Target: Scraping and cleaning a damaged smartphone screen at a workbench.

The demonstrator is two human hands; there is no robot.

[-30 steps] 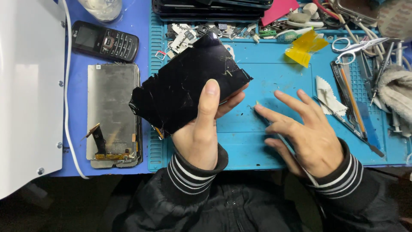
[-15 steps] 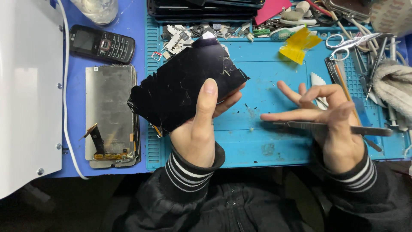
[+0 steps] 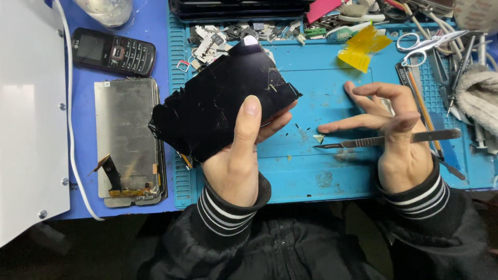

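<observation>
Left hand [image 3: 236, 161] has its grip closed on the cracked black screen panel [image 3: 220, 106], thumb on top, tilted up off the blue mat [image 3: 311, 176] so an edge is reachable. Right hand [image 3: 397, 137] pinches a scalpel [image 3: 384, 139], blade near a small chip. Panel underside hidden; desk clutter at the top is cut off.
</observation>
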